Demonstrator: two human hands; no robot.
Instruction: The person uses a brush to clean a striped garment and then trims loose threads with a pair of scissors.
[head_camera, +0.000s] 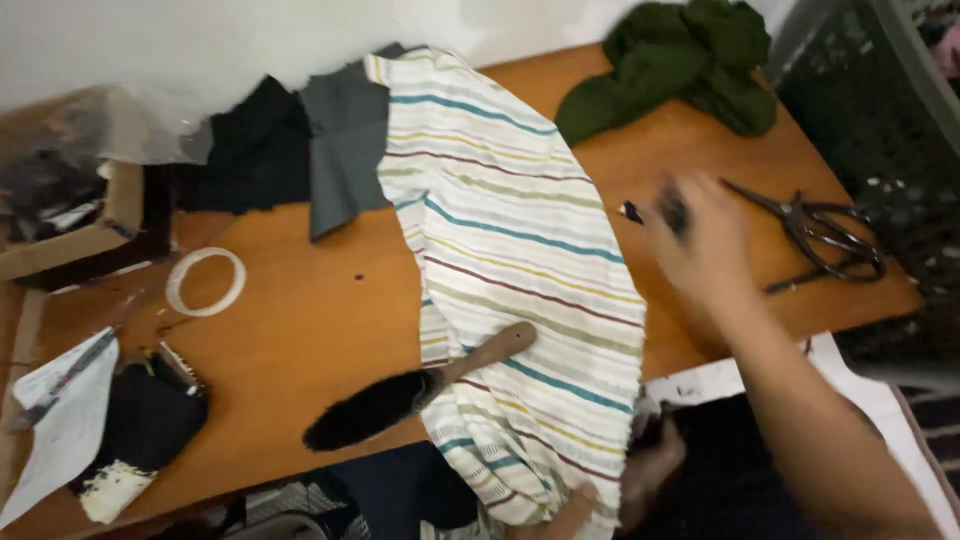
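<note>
My right hand (700, 240) is motion-blurred, so I cannot tell how wide its fingers are; something small and dark sits at the fingertips, too smeared to name. A tiny dark scrap (631, 211) lies on the surface (300, 310) just beside it. My right forearm runs in from the lower right corner, hand raised over the surface between the striped cloth (510, 250) and the black scissors (820, 235).

My left hand (650, 470) is mostly hidden at the bottom edge, tucked under the cloth's lower right hem; fingers seem closed on that hem, but only partly seen. The cloth drapes from the far edge of the surface down over the near edge, its bottom cut off by the frame.

A wooden-handled brush (420, 390) with black bristles lies touching the cloth's left side, handle end on the stripes. Well apart to the left: 1 roll of clear tape (205, 282), a dark bundle (145, 420), white paper (60, 430) cut off. Far side: black and grey fabric (300, 140), green fabric (670, 60). Upper left is blurred clutter.
</note>
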